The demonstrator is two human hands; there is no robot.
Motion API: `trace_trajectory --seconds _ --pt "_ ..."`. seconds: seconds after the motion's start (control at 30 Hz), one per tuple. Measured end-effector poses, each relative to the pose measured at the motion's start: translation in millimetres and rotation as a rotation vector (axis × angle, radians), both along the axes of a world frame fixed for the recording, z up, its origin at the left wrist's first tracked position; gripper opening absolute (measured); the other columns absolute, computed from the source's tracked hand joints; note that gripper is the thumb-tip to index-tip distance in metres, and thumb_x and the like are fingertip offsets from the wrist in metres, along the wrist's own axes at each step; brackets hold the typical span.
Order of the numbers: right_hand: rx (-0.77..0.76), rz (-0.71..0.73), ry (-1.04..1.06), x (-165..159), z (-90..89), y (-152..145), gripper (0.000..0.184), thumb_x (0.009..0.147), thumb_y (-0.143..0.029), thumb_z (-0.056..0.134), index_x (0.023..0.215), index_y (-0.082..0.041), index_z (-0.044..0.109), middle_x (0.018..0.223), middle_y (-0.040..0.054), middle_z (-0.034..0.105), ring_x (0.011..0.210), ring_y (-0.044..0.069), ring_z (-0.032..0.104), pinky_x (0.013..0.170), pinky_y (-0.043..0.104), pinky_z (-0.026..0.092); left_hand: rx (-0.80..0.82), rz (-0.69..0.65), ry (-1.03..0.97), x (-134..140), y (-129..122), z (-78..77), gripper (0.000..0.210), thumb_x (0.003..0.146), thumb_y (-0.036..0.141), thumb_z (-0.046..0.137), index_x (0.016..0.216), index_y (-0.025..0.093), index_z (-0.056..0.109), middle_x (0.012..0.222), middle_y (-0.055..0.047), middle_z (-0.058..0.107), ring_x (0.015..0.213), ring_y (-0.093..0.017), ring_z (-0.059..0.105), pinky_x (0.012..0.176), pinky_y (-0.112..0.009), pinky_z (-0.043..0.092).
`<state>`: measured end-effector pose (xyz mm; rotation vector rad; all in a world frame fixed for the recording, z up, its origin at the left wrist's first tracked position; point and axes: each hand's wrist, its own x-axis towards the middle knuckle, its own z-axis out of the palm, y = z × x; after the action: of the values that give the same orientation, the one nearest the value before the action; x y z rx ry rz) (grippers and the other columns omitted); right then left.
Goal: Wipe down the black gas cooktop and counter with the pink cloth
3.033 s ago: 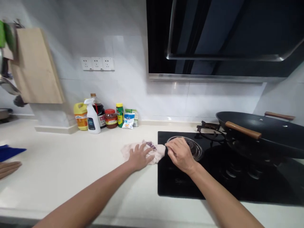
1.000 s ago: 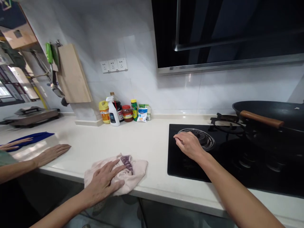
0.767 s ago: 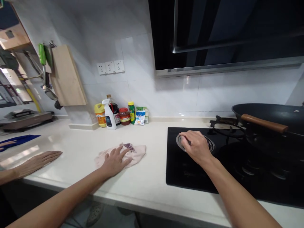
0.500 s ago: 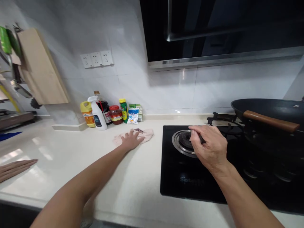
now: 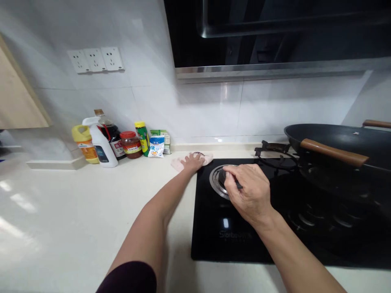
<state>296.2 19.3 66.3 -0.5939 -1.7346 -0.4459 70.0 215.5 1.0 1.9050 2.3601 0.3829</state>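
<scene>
My right hand [image 5: 249, 189] is closed over the left burner of the black glass hob [image 5: 210, 240], thumb and forefinger curled together. Dark metal, which looks like the black burner cap [image 5: 222, 176], shows on both sides of my thumb; my palm hides the rest. The burner's shiny steel ring [image 5: 214, 185] lies around it. My left hand is out of view. From the lower left reaches another person's bare arm [image 5: 152, 219] with a dark sleeve. That person's hand [image 5: 192, 162] lies spread on a pale pink cloth [image 5: 177, 163], on the counter at the hob's back left corner.
A wok [image 5: 324, 134] with wooden handles stands on the right burner, its pan support [image 5: 275, 148] beside it. Along the wall are a spray bottle [image 5: 104, 148], a yellow jug [image 5: 85, 146], a sauce bottle [image 5: 114, 138], a red-lidded jar [image 5: 131, 145] and packets [image 5: 157, 147]. The hood [image 5: 259, 36] hangs above.
The view has swung right. The other person's hand and cloth have slid right, up to the hob, and their other hand has left the picture. My right hand stays over the left burner.
</scene>
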Motion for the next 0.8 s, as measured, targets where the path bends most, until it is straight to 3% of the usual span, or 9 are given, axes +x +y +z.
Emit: trace_trajectory --seconds 0.17,0.33,0.43,0.57,0.67,0.8 --pt "-0.043 -0.036 0.041 4 -6.2 12 0.018 0.094 -0.014 0.054 0.097 -0.02 0.07 0.081 0.0019 0.075 0.073 0.016 0.068 0.078 0.032 0.046 0.04 -0.113 0.001 14 -50 -4.0 0.059 0.094 0.063 0.036 0.149 0.043 0.046 0.166 -0.004 0.028 0.145 -0.04 0.031 0.116 -0.065 0.022" --pt "-0.098 -0.087 0.121 10 -14.3 29 0.021 0.095 -0.019 0.051 0.093 -0.02 0.072 0.084 0.0035 0.076 0.076 0.018 0.07 0.081 0.031 0.046 0.072 -0.277 0.028 20 -144 -6.5 0.051 0.092 0.058 0.049 0.141 0.043 0.055 0.163 -0.002 0.032 0.143 -0.036 0.035 0.117 -0.059 0.028" --pt "-0.161 -0.127 0.162 12 -19.8 37 0.023 0.094 -0.021 0.05 0.091 -0.02 0.073 0.085 0.005 0.077 0.076 0.018 0.069 0.081 0.031 0.046 0.124 -0.449 0.014 21 -208 -12.1 0.048 0.089 0.051 0.06 0.136 0.039 0.062 0.16 -0.005 0.037 0.145 -0.034 0.034 0.119 -0.055 0.028" --pt "-0.268 -0.164 0.152 12 -29.6 46 0.025 0.092 -0.023 0.049 0.091 -0.02 0.074 0.084 0.0063 0.077 0.076 0.02 0.068 0.08 0.032 0.045 0.179 -0.68 -0.064 25 -286 -15.3 0.047 0.083 0.045 0.07 0.129 0.038 0.066 0.157 -0.008 0.041 0.146 -0.036 0.033 0.118 -0.06 0.03" --pt "-0.308 -0.17 0.125 12 -37.7 50 0.025 0.09 -0.023 0.049 0.089 -0.02 0.074 0.082 0.0065 0.077 0.074 0.02 0.067 0.079 0.032 0.045 0.12 -0.746 -0.104 22 -334 -8.5 0.044 0.08 0.043 0.073 0.124 0.038 0.068 0.16 -0.005 0.039 0.149 -0.036 0.031 0.12 -0.06 0.028" --pt "-0.319 -0.176 0.09 11 -45.7 54 0.025 0.09 -0.024 0.05 0.091 -0.02 0.074 0.088 0.0071 0.078 0.076 0.02 0.068 0.08 0.031 0.044 0.063 -0.745 -0.126 -1 -380 2.5 0.04 0.079 0.039 0.075 0.118 0.037 0.07 0.161 -0.002 0.04 0.148 -0.032 0.036 0.122 -0.051 0.032"
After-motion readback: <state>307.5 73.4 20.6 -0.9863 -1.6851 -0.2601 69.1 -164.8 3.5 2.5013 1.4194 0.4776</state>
